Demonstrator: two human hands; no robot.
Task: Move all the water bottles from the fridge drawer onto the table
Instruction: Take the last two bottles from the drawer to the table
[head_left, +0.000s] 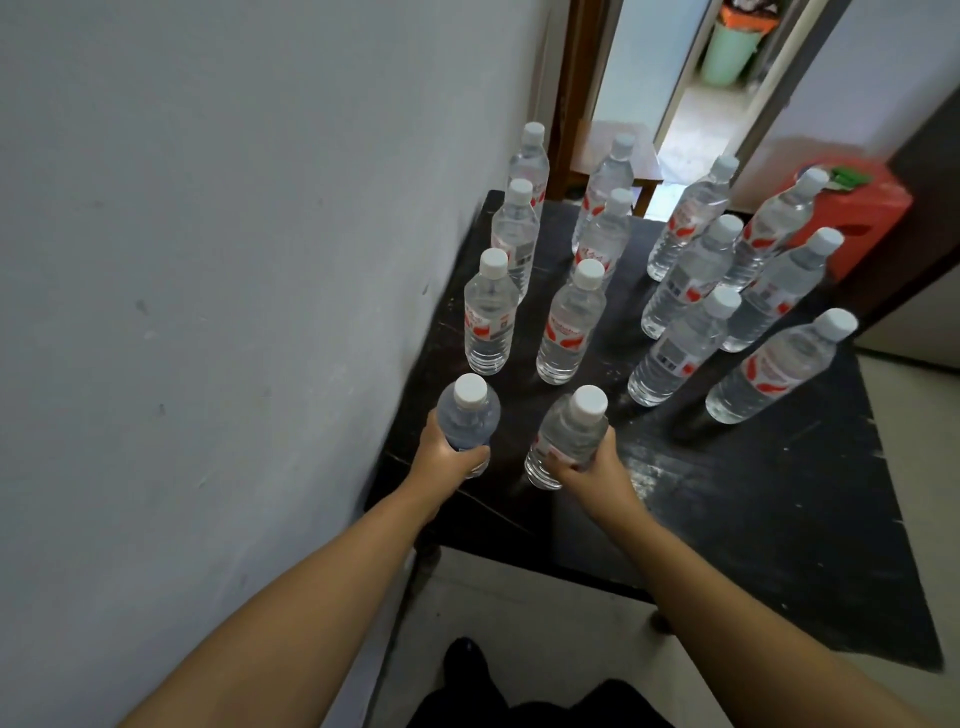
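A black table (753, 493) stands against the wall. Several clear water bottles with white caps and red labels stand upright on it in rows, such as one (488, 317) near the wall and one (779, 369) at the right. My left hand (449, 449) grips a bottle (470, 415) at the table's near left edge. My right hand (597, 467) grips a second bottle (569, 434) just to its right, its base on or just above the tabletop. The fridge drawer is out of view.
A grey wall (208, 260) runs close along the table's left side. Behind the table are a wooden stool (618, 156), a red plastic stool (862, 208) and an open doorway with a green bin (727, 52). Bare tabletop lies at the near right.
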